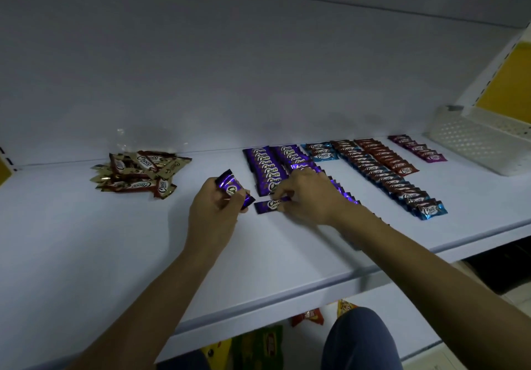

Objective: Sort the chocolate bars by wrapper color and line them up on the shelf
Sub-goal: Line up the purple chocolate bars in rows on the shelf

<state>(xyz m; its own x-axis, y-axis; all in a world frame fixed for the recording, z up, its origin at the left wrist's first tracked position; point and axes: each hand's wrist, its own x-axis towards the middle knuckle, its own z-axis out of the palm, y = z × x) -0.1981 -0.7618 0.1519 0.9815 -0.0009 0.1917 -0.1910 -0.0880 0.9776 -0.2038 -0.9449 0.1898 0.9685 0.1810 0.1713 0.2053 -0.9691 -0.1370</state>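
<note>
- The purple bar (268,206) lies on the shelf (258,254) at the near end of the purple row (265,168), pinched by the right hand (304,197).
- The left hand (214,209) grips spare purple bars (234,188).
- Step in hand: extending this row; next, probably square it up and release.
- The brown-gold pile (138,174) at the back left looks unsorted.

From here, the person's right hand (307,194) covers the near stretch of the second row of purple-wrapped chocolate bars (296,158), so I cannot count that row. Its fingertips hide the right end of the single purple foil bar (267,206) they pinch on the white shelf board (115,254). The left hand (214,209) grips purple wrappers (230,186); whether one or several, I cannot tell. The print beneath "Choco" is too small to read. The white perforated plastic basket (477,145) is cut off by the right edge. The shelf's front lip hides most of the colourful snack packets (258,344) below.
</note>
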